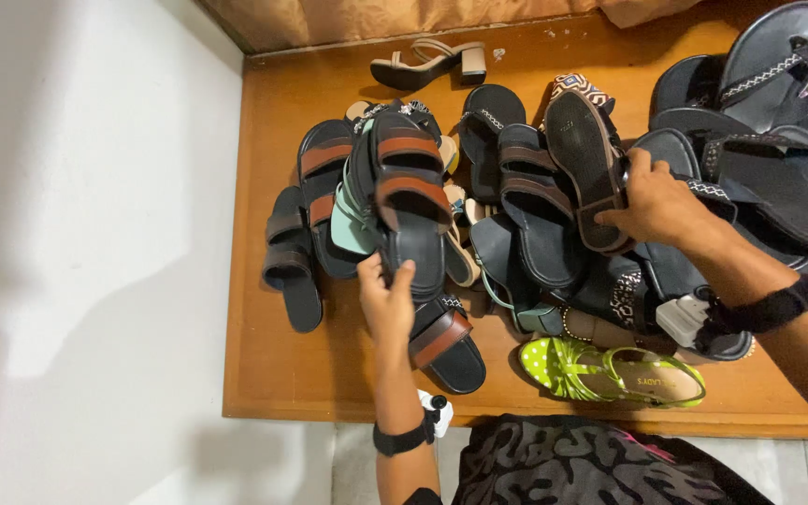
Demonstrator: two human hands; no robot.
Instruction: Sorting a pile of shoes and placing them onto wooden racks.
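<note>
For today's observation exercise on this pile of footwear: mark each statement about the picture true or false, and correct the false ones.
1. The left hand grips a black sandal with two brown straps. True.
2. The right hand lies flat on bare wood. False: it holds an upturned dark sandal, sole facing the camera.
3. A lime-green dotted sandal lies near the front edge of the wooden platform. True.
4. The beige block-heeled sandal is buried in the middle of the pile. False: it lies apart, at the back by the curtain.
5. Both wrists carry a black band. True.
</note>
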